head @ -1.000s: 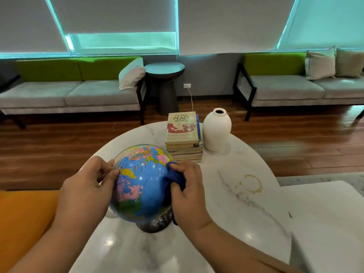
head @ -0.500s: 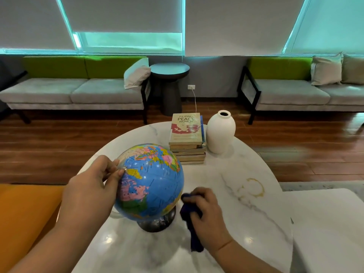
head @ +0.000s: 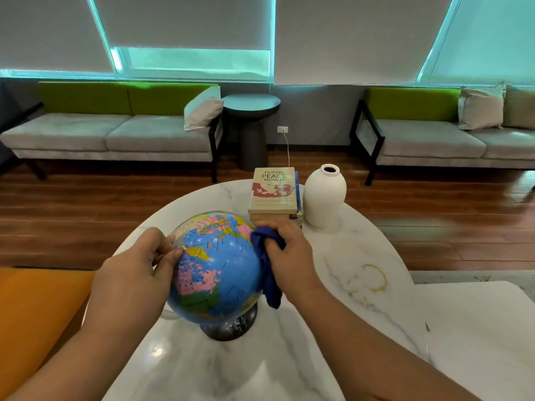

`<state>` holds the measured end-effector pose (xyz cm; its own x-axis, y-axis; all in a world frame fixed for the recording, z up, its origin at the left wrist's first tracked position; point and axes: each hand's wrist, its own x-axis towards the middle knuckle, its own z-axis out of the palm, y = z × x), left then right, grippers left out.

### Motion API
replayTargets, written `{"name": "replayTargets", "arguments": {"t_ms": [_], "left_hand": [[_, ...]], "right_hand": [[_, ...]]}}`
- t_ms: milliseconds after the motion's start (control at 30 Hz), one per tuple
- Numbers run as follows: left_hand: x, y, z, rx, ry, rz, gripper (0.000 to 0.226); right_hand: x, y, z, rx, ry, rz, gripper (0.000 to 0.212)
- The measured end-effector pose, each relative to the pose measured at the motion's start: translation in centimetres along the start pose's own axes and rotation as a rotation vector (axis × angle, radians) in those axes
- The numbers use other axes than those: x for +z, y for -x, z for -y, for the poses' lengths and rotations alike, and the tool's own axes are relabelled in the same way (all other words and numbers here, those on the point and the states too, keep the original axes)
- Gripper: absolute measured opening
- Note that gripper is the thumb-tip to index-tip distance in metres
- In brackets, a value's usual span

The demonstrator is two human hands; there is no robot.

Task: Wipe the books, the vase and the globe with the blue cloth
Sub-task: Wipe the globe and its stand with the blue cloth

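Here, the left hand [head: 136,273] curls its fingers and thumb against the left side of the globe [head: 220,270]. The right hand [head: 292,256] clutches the bunched blue cloth [head: 267,273], pressed to the globe's upper right side, one end hanging down. The globe stands on its dark base on the white marble worktop [head: 362,256]. Behind it lie stacked books [head: 273,192], a white vase [head: 324,195] upright just beside them on the right.

Bare left hand [head: 136,273], bare right hand [head: 292,256]. Left forearm [head: 72,357] and right forearm [head: 362,342] bare right to frame edge. Upper arms and clothing cut off by frame; can't tell what's worn.
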<state>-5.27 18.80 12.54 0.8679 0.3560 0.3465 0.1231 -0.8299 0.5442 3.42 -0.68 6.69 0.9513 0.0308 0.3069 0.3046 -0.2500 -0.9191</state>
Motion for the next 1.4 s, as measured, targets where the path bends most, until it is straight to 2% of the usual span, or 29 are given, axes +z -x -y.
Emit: {"name": "replayTargets", "arguments": {"t_ms": [67,133,233,333,400,467,533,633,767,1000,1233,1400], "left_hand": [[0.1,0.1,0.3,-0.004,0.02,-0.002,0.018],[0.2,0.0,0.9,0.006,0.071,0.01,0.018],[0.6,0.2,2.1,0.023,0.224,0.048,0.013],[1.0,1.9,4.8,-0.008,0.467,0.043,0.011],[1.9,3.6,7.1,-0.06,0.563,0.086,0.022],[3.6,5.2,9.2,-0.185,0.556,0.203,0.029],[5.6,6.0,10.3,-0.264,0.442,0.333,0.039],[8.1,5.8,10.7,-0.365,0.346,0.445,0.036],[10.7,5.2,10.7,-0.428,0.468,0.45,0.013],[12.9,4.8,9.9,-0.584,0.529,0.33,0.023],[13.5,4.5,9.8,-0.579,0.605,0.308,0.015],[13.1,5.1,8.2,-0.615,0.821,0.341,0.014]], "right_hand": [[-0.8,0.1,-1.9,0.29,-0.077,0.087,0.033],[-1.4,1.2,-3.1,0.479,-0.105,0.161,0.034],[-2.7,3.3,-4.1,0.56,-0.03,0.205,0.034],[-4.1,4.6,-5.3,0.651,-0.082,0.16,0.031],[-5.0,5.2,-6.1,0.708,-0.123,0.112,0.029],[-5.6,5.6,-6.8,0.734,-0.131,0.069,0.029],[-5.8,5.9,-7.1,0.75,-0.121,0.06,0.029],[-5.6,6.1,-6.9,0.752,-0.112,0.099,0.028],[-4.8,6.4,-6.5,0.759,-0.104,0.183,0.026],[-4.1,7.5,-6.6,0.8,-0.011,0.283,0.021],[-3.4,7.5,-7.9,0.884,0.031,0.252,0.015],[-2.8,7.3,-8.1,0.847,0.098,0.272,0.015]]}}
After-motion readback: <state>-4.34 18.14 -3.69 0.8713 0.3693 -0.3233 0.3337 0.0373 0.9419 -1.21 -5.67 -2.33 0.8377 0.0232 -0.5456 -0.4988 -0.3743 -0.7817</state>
